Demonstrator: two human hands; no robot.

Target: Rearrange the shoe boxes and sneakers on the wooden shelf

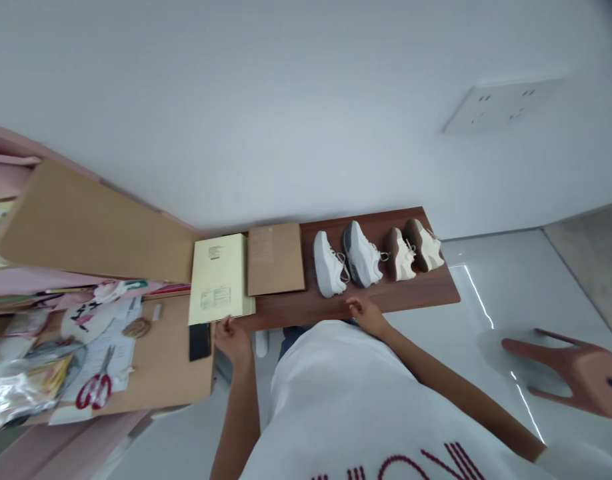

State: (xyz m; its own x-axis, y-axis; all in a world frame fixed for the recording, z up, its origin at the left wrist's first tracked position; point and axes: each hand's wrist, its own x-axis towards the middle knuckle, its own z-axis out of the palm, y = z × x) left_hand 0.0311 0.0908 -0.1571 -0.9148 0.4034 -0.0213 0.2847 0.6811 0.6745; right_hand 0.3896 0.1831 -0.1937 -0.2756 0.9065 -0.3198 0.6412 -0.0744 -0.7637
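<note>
Just in front of the near edge of a pale yellow box (219,277) is my left hand (233,341), fingers loosely bent and a little apart. Its fingertips reach the box's edge; whether they touch it I cannot tell. My right hand (369,317) hovers at the front edge of the brown wooden table (286,313), fingers half curled, holding nothing visible. It is nearest to a pair of white sneakers, the left shoe (330,267) and the right shoe (363,257). A smaller cream-and-brown pair, one shoe (401,257) beside the other (425,247), sits to their right.
A brown cardboard box (276,260) adjoins the yellow one. At left, a cardboard-covered desk (171,360) bears a black phone (199,341), red-handled scissors (96,387), papers and plastic bags. A reddish-brown stool (581,373) stands on the floor at right.
</note>
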